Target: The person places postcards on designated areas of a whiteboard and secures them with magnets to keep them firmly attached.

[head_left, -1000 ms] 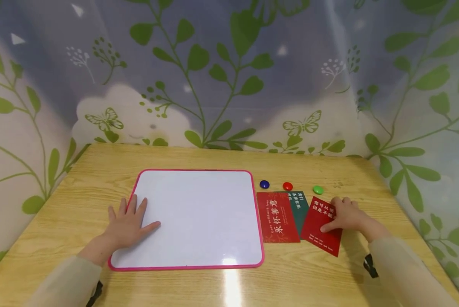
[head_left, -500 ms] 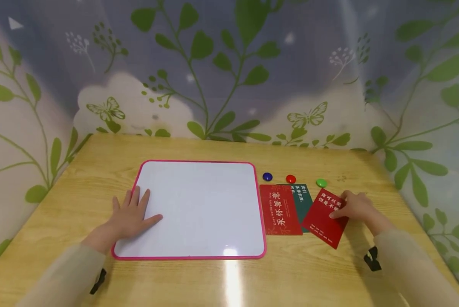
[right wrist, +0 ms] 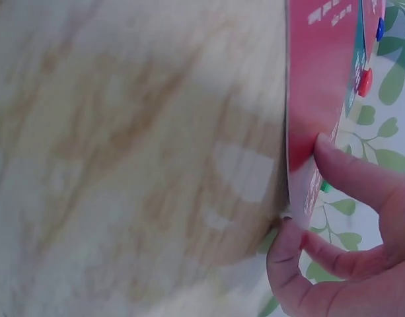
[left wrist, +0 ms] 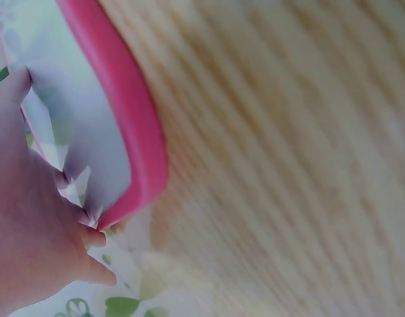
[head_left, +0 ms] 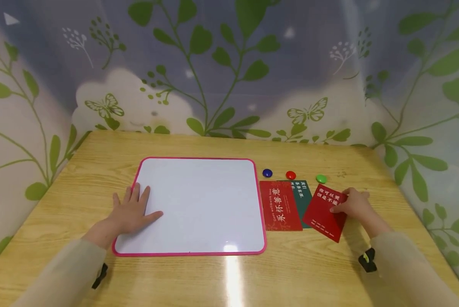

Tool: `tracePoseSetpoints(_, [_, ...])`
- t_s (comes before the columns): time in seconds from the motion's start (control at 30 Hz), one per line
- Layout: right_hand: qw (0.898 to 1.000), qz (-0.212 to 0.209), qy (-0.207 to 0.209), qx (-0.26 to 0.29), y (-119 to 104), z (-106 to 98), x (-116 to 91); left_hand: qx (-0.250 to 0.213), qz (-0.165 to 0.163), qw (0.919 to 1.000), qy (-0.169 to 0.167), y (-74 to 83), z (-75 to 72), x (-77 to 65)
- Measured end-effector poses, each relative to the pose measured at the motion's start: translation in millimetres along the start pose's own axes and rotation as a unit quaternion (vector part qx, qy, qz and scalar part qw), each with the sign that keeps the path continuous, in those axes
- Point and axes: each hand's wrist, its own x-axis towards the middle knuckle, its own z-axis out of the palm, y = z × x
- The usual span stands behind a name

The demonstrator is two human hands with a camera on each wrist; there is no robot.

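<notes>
My left hand [head_left: 131, 213] lies spread over the left edge of a white board [head_left: 202, 204] with a pink rim, thumb and some fingers on its surface. In the left wrist view, the hand [left wrist: 30, 211] reaches over the pink rim [left wrist: 139, 125]. On the right, my right hand [head_left: 356, 207] pinches the right edge of a red card [head_left: 321, 217] with white lettering. The right wrist view has the thumb on the card's [right wrist: 321, 79] printed face and the fingers curled at its edge. This card lies tilted and overlaps a dark green card [head_left: 301, 198].
Another red card [head_left: 281, 209] lies beside the board, partly over the green one. Behind the cards sit a blue magnet-like disc [head_left: 267, 173], a red one [head_left: 290, 175] and a green one [head_left: 321, 179]. A leaf-patterned curtain [head_left: 221, 85] borders the wooden table [head_left: 168, 281].
The head view has tilted down, so the table sits higher in it. My right thumb has slid slightly right across the red card. The left hand stays on the board.
</notes>
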Motion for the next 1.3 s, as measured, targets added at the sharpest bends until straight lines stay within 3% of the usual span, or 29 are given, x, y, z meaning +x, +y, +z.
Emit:
tracePoseSetpoints(0.2, [0.999,-0.025,-0.012,0.016,7.7,-4.4,6.5,-0.008,-0.005,0.9999,-0.007,0.8,-2.1,1.2])
tracePoseSetpoints(0.33, [0.996,-0.043,-0.038,0.068,18.3,-6.6,10.2,-0.015,-0.009,0.9998,-0.014,1.4,-3.5,0.9])
tracePoseSetpoints(0.53, [0.980,-0.093,-0.091,0.148,39.9,-13.9,14.9,-0.016,-0.010,0.9997,-0.017,2.2,-3.7,1.0])
tracePoseSetpoints(0.73, [0.963,-0.096,-0.160,0.196,50.6,-28.2,16.1,-0.015,-0.011,0.9997,-0.017,3.4,-4.7,0.6])
tracePoseSetpoints(0.97, [0.955,-0.105,-0.188,0.206,37.9,-36.1,13.0,-0.017,-0.014,0.9996,-0.019,3.0,-4.4,0.0])
tracePoseSetpoints(1.3, [0.955,-0.111,-0.196,0.194,-4.0,-32.4,8.0,-0.016,-0.008,0.9997,-0.016,3.8,-4.7,-0.5])
